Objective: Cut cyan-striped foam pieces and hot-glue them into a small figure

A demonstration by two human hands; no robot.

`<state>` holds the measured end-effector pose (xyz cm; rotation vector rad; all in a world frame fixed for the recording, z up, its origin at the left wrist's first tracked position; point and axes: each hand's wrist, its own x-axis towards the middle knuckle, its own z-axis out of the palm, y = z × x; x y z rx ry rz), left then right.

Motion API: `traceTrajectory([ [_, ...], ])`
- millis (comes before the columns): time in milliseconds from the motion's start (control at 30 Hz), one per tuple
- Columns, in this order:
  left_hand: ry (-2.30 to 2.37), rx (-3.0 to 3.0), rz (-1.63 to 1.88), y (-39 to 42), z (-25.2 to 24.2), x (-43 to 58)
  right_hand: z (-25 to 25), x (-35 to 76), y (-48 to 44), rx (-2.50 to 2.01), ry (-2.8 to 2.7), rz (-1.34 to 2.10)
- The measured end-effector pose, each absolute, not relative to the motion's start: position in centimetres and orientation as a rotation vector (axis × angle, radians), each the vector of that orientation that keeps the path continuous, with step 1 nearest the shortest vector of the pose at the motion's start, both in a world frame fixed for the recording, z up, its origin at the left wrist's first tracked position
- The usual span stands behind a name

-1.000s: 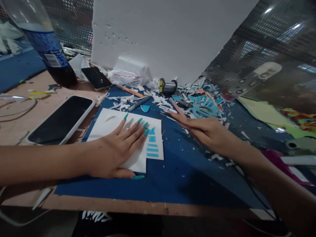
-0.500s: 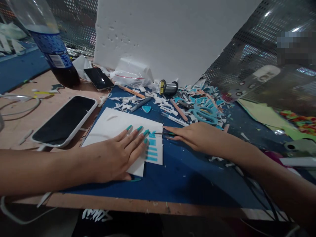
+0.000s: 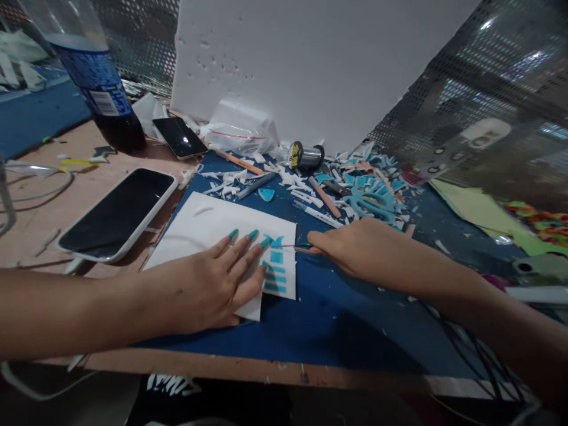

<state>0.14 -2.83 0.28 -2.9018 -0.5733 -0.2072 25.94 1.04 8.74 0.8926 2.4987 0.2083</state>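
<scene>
My left hand (image 3: 213, 278) lies flat on a white sheet (image 3: 190, 222), fingers stretched out, pressing it to the blue mat (image 3: 332, 331). Beside its fingertips, a column of blue strips and small blue shapes (image 3: 276, 271) shows along the sheet's right edge. From the right, my right hand (image 3: 355, 248) is closed on a slim pointed metal tool that looks like tweezers (image 3: 302, 245). Its tip reaches over the sheet to the topmost blue shape (image 3: 276, 241). Part of the tool is hidden inside my fingers.
Behind the sheet lie white and blue scraps, blue-handled scissors (image 3: 373, 204), a wire spool (image 3: 306, 155), a pen (image 3: 317, 214) and a plastic bag (image 3: 239, 130). At left are a phone (image 3: 119, 213), another dark device (image 3: 180, 137) and a drink bottle (image 3: 100, 89). A white board (image 3: 302, 65) stands behind.
My right hand has shifted slightly, its fingers now more curled around the tool. The view has moved a little; my left hand still presses the sheet.
</scene>
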Motion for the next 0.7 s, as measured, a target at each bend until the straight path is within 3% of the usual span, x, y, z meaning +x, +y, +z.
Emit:
traceTrajectory([
  [700,-0.511,-2.904,-0.174,-2.88,0.94,-0.01,8.57,25.55,1.61,0.783,2.487,0.261],
])
